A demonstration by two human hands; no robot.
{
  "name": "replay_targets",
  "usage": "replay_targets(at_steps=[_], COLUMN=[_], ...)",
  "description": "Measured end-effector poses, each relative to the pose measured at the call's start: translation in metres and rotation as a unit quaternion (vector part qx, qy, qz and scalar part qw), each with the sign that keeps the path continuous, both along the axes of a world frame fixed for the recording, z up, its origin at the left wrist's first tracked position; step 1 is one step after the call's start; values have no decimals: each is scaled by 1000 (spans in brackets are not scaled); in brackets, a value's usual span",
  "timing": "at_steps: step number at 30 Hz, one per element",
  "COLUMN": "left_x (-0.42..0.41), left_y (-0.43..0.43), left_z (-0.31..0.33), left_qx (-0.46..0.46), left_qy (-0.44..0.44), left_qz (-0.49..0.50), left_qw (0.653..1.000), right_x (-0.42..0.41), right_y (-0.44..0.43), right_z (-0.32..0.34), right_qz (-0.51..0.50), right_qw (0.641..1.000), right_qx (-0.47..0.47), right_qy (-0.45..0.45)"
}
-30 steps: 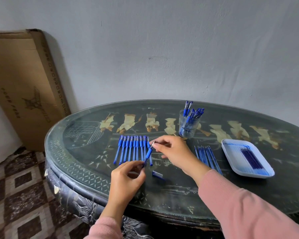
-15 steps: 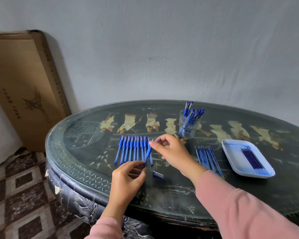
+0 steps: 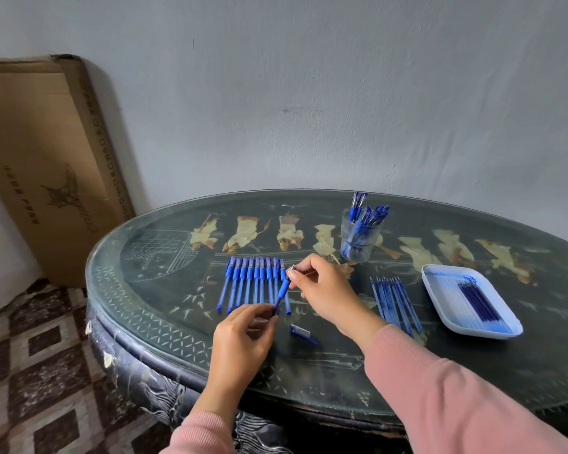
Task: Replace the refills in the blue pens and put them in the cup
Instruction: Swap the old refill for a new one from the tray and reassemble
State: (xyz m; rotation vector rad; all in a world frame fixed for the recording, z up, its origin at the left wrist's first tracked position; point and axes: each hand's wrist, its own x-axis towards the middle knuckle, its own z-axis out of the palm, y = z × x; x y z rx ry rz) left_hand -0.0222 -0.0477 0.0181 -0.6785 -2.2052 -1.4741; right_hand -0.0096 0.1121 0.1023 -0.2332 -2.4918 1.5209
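Presently one pen [image 3: 282, 291] is mid-swap above the counter [image 3: 309, 371]. The left hand [image 3: 243, 335] grips its barrel end and the right hand [image 3: 322, 290] pinches its tip. Its cap [image 3: 304, 332] lies at 5 o'clock.

Done: several pens stand in the cup [image 3: 358, 247] at 1 o'clock.

Outstanding: the row of pens [image 3: 256, 283] at 10 o'clock.

Versus the earlier frames, both grips are unchanged and the right hand is marginally higher.

Round dark table [image 3: 309, 381] with pens [image 3: 253, 283], refills [image 3: 395, 303], cup [image 3: 358, 244], tray [image 3: 446, 286], cap [image 3: 300, 330]
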Motion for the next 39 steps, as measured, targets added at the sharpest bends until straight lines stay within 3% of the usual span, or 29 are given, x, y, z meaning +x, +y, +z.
replay_targets(at_steps=[11,17,29,33,36,39], left_x=[0,0,3,2,2,1], left_y=[1,1,1,1,2,2], left_z=[0,1,2,1,0,0], left_qx=[16,49,36,41,39,38], left_qy=[-3,-24,-36,-32,-24,-18], left_qz=[5,26,15,16,14,8], left_qw=[1000,998,999,999,999,999], right_x=[5,26,26,24,21,17], right_y=[-1,7,5,13,21,23], right_z=[-2,-28,-45,-38,-16,8], right_qz=[-11,32,75,5,-70,-101], right_qw=[1000,958,955,982,996,966], right_qx=[13,266,251,157,-41,-229], right_qy=[-26,-102,-141,-109,-36,60])
